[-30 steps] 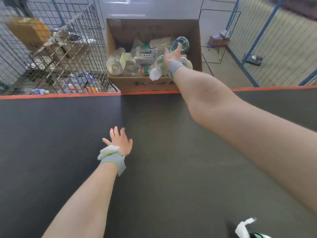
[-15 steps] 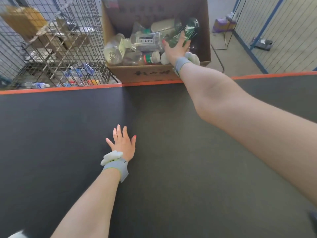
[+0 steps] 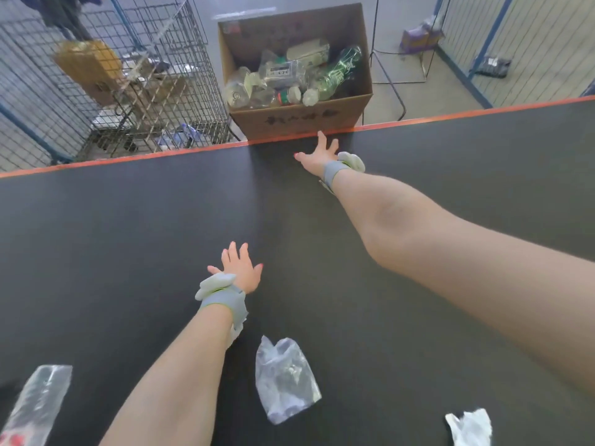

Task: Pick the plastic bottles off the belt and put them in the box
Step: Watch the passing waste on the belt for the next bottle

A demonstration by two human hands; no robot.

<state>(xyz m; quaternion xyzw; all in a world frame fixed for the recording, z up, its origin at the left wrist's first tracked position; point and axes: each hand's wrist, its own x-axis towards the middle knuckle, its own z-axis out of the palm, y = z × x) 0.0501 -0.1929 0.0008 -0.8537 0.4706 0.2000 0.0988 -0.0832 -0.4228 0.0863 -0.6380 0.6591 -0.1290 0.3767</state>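
Black belt (image 3: 128, 226) fills most of the view, orange strip (image 3: 135, 157) running along its far edge. Wire cage (image 3: 106, 82) stands beyond the belt at far left, with cardboard and clutter inside. Blue-framed mesh fencing (image 3: 515, 43) at far right.

Cardboard box (image 3: 299, 120) sits on the floor just past the orange strip, top open, holding a pile of plastic bottles (image 3: 277, 82): mostly clear ones, plus a green bottle (image 3: 341, 70) leaning against the box's right wall. No bottle can be made out on the visible part of the belt.

Right arm reaches across the belt toward the box. Right hand (image 3: 318, 154) hovers at the belt's far edge, just short of the box front, fingers spread apart, holding nothing. Grey wristband with a white pad on that wrist.

Left hand (image 3: 240, 267) is mid-belt, palm down, fingers straight and fanned, holding nothing; whether it touches the belt, cannot tell. Same grey band and white pad on the wrist.

Near edge of the belt: clear plastic bag (image 3: 283, 381) crumpled just right of the left forearm, a clear wrapper (image 3: 38, 403) at bottom left with red print at its lower end, a white crumpled bag (image 3: 471, 428) at bottom right. All three lie well apart from both hands.
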